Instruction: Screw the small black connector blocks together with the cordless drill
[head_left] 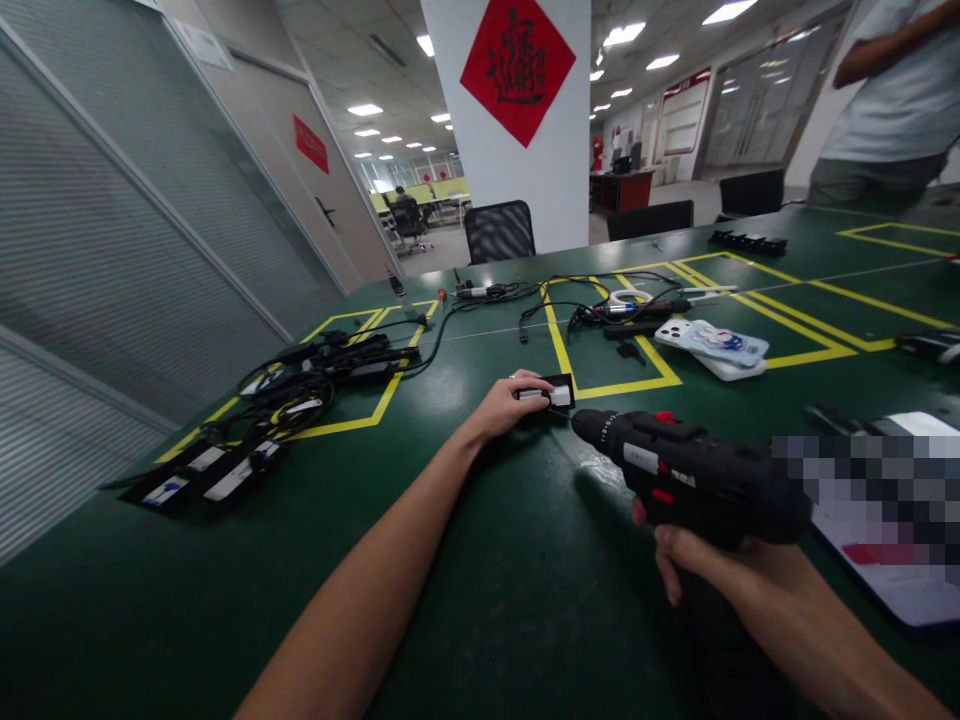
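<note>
My right hand point(712, 560) is wrapped round the grip of a black cordless drill point(690, 475) with red buttons. The drill points left, and its thin bit reaches the near side of a small black part with a white label point(560, 394). Whether the bit touches it I cannot tell. My left hand point(514, 405) is closed on that part's left end and holds it down on the green table point(480, 560). A ring shows on one finger. The fingertips partly cover the label.
Black cables and labelled black pieces point(322, 370) lie in a heap at left. Beyond my hands are a corded tool point(637, 310) and phones in cases point(716, 345). A blurred-out device point(892, 510) lies at right. A person point(885, 110) stands at the far right.
</note>
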